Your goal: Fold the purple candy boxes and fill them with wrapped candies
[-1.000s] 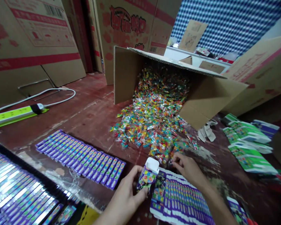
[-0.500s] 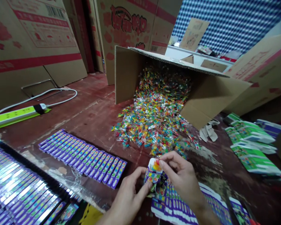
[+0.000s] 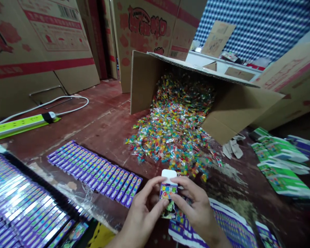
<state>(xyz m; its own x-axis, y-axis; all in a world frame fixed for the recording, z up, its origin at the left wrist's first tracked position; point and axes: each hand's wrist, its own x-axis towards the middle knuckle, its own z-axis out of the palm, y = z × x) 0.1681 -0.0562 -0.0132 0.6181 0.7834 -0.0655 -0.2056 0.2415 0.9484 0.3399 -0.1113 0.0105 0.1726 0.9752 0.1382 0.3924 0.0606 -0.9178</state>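
Between my two hands stands a small purple printed candy box [image 3: 168,193], its white top flap [image 3: 169,174] sticking up. My left hand [image 3: 147,206] grips its left side with thumb and fingers. On the right side, my right hand [image 3: 193,203] holds the same box, thumb on the front. No candy shows in the fingers. Below and behind my right hand lies a fanned stack of flat purple cartons [image 3: 235,222], partly hidden by the hand. Just beyond the box spreads a heap of colourful wrapped candies [image 3: 167,134].
The candies spill from a tipped cardboard box [image 3: 222,113]. A row of purple boxes [image 3: 95,170] lies to the left, with more packed boxes [image 3: 23,206] nearer. Green packs [image 3: 284,165] and whitish gloves [image 3: 232,148] lie right. A power strip [image 3: 20,124] sits far left.
My right hand has moved from holding a small candy packet at the box's open top to gripping the box's side. The packet no longer shows. The view has shifted slightly.
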